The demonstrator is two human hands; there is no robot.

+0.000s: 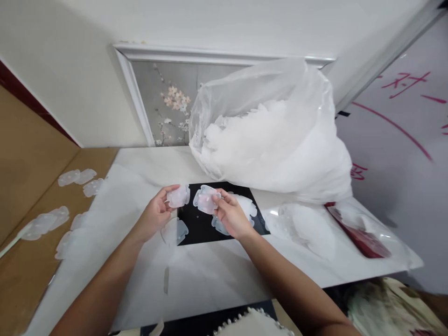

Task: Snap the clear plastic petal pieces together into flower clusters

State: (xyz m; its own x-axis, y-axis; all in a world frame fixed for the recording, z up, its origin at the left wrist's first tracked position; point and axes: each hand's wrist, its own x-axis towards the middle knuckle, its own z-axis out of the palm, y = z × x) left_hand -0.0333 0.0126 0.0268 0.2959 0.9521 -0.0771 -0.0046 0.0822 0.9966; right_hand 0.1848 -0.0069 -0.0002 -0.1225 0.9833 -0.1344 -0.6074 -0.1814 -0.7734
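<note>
My left hand (158, 211) pinches a thin translucent plastic piece (179, 196) with notched edges, held over the left edge of a black mat (196, 228). A similar translucent piece (203, 199) is gripped between the thumb and fingers of my right hand (231, 212), above the mat. The two held pieces are apart, with a small gap between them. More such pieces lie on the mat under and beyond my right hand, partly hidden by it. One loose piece (177, 231) rests across the mat's left edge, below my left hand.
A large clear bag (280, 144) full of white pieces stands at the back. Loose translucent pieces (304, 226) lie right of the mat, near a red packet (364, 235). Several more pieces (45, 224) sit on brown cardboard (21, 275) at left. A whiteboard (395, 140) stands at right.
</note>
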